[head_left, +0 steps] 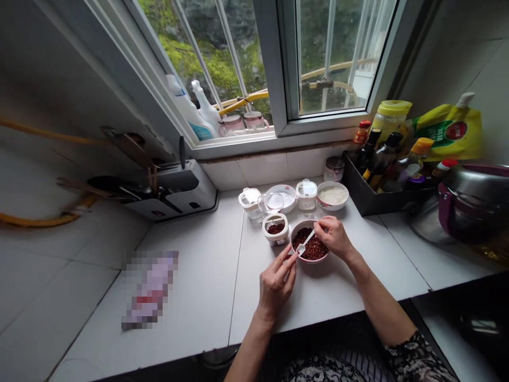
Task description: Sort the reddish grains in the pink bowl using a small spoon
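On the white surface (207, 286) below the window, a pink-rimmed bowl (310, 246) of dark red spice sits just beside a small open jar (276, 228) already holding some. The right hand (334, 237) pinches a white spoon (305, 244) dipped into the bowl; the left hand (276, 284) rests half-curled at the rim, fingertips touching the spoon's tip, holding nothing. This looks like the scooping step, and the following move calls for a level lift so nothing spills between bowl and jar.

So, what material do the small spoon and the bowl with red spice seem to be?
The small spoon looks like white plastic: thin, matte, uniformly white. The bowl seems glazed ceramic or melamine, with a glossy pink rim and white inside; the picture cannot settle which.
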